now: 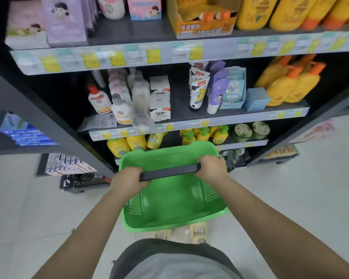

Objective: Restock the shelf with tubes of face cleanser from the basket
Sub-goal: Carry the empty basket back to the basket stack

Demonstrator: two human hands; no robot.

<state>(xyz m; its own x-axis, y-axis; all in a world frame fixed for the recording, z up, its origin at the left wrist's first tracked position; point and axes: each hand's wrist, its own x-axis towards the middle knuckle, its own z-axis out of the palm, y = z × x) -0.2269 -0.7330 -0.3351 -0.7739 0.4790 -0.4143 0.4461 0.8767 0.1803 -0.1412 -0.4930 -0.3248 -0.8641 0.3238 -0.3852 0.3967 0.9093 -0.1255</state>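
I hold a green plastic basket [173, 206] in front of me by its black handle [169, 172]. My left hand [127, 178] grips the handle's left end and my right hand [212, 168] grips its right end. No tubes show inside the basket. On the middle shelf [230, 115] stand white tubes with a cow pattern [197, 93] and purple tubes [218, 91] in a row, cap down.
White boxes [160, 105], white bottles [119, 109] and clear bottles stand left on the middle shelf. Yellow bottles [286, 85] fill its right end and the shelves above and below. A dark shelf unit [28, 125] juts out at left. Pale tiled floor lies below.
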